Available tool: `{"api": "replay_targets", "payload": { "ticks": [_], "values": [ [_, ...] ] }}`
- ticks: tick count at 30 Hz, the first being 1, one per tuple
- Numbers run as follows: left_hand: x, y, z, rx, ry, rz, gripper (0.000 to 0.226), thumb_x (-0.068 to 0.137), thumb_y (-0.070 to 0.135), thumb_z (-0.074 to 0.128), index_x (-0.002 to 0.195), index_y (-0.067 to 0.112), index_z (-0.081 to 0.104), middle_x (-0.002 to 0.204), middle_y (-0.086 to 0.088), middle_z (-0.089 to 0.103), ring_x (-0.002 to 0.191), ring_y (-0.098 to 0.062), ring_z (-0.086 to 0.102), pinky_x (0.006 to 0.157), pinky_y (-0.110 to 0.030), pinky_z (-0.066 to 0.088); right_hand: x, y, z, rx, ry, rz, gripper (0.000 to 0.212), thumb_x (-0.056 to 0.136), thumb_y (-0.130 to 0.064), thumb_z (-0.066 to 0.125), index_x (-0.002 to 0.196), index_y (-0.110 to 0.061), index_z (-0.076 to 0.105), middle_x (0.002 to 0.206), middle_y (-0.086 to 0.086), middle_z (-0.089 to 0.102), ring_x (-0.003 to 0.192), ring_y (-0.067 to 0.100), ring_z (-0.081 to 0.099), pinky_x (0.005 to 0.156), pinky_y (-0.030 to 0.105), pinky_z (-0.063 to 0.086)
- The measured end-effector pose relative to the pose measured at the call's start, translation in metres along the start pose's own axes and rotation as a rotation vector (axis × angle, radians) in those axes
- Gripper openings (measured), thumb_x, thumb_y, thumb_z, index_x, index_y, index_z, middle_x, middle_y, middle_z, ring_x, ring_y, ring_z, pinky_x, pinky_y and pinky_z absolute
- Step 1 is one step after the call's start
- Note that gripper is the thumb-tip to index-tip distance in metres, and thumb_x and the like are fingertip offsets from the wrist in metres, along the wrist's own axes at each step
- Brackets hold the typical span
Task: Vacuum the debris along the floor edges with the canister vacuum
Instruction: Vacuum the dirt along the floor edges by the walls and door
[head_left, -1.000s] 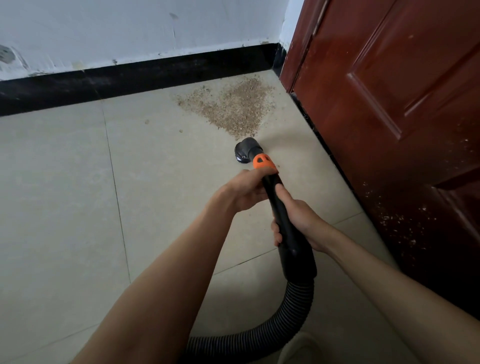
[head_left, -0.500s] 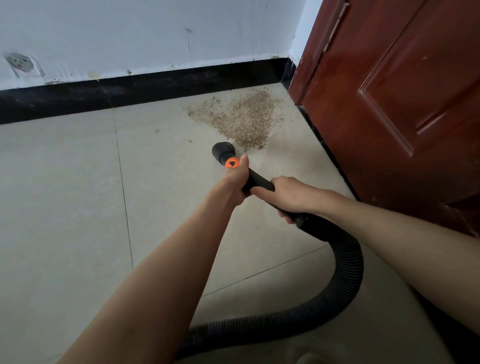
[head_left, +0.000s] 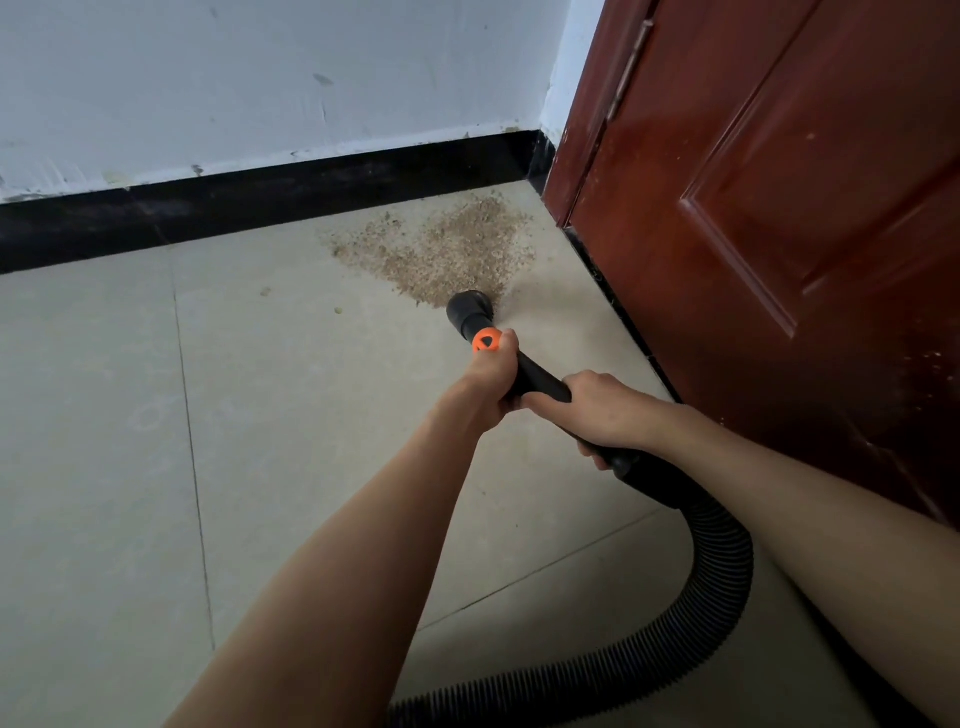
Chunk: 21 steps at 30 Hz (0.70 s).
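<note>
A patch of brown sawdust-like debris (head_left: 447, 247) lies on the tiled floor in the corner between the black skirting and the door. The black vacuum nozzle (head_left: 470, 309) touches the near tip of that patch. My left hand (head_left: 488, 376) grips the black wand just behind its orange collar (head_left: 485, 340). My right hand (head_left: 605, 410) grips the wand further back, where it joins the ribbed black hose (head_left: 722, 566). The hose loops right and down out of the bottom of the view. The canister is not in view.
A dark red wooden door (head_left: 779, 234) stands close on the right, its lower face speckled with dust. White wall with black skirting (head_left: 260, 202) runs along the back. A couple of stray crumbs (head_left: 266, 292) lie left of the pile on beige tiles (head_left: 104, 415).
The nozzle has moved forward and right to the debris patch's near tip. The hose has swung from under my arms out to the right. Both hands keep their grip.
</note>
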<state>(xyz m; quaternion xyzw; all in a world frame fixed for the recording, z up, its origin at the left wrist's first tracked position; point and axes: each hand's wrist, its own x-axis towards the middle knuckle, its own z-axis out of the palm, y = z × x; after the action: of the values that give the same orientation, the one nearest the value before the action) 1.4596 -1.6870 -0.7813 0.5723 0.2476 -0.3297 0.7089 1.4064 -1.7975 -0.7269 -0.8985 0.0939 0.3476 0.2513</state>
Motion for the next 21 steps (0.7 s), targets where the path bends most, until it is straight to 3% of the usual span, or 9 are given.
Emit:
{"api": "replay_targets", "payload": {
  "ticks": [13, 18, 21],
  "values": [
    [0.018, 0.015, 0.038, 0.062, -0.086, 0.016, 0.03, 0.101, 0.035, 0.035, 0.081, 0.013, 0.039, 0.075, -0.006, 0.046, 0.066, -0.017, 0.05, 0.058, -0.026, 0.045, 0.017, 0.024, -0.023, 0.068, 0.084, 0.08, 0.043, 0.094, -0.055, 0.045, 0.079, -0.015, 0.045, 0.062, 0.008, 0.059, 0.039, 0.018, 0.054, 0.04, 0.021, 0.041],
    [0.017, 0.02, 0.024, 0.137, -0.129, -0.025, 0.033, 0.101, 0.04, 0.036, 0.093, 0.008, 0.042, 0.08, -0.007, 0.051, 0.068, -0.018, 0.053, 0.055, -0.026, 0.046, 0.014, 0.016, -0.016, 0.082, 0.08, 0.066, 0.042, 0.095, -0.056, 0.044, 0.083, -0.016, 0.046, 0.064, 0.008, 0.059, 0.04, 0.017, 0.055, 0.042, 0.022, 0.041],
    [0.01, 0.011, 0.009, 0.139, -0.105, -0.019, 0.031, 0.101, 0.038, 0.034, 0.083, 0.013, 0.04, 0.078, -0.006, 0.05, 0.067, -0.017, 0.053, 0.052, -0.026, 0.044, 0.007, 0.01, -0.002, 0.084, 0.062, 0.062, 0.045, 0.094, -0.058, 0.044, 0.09, -0.014, 0.05, 0.065, 0.009, 0.06, 0.043, 0.018, 0.056, 0.047, 0.026, 0.045]
  ]
}}
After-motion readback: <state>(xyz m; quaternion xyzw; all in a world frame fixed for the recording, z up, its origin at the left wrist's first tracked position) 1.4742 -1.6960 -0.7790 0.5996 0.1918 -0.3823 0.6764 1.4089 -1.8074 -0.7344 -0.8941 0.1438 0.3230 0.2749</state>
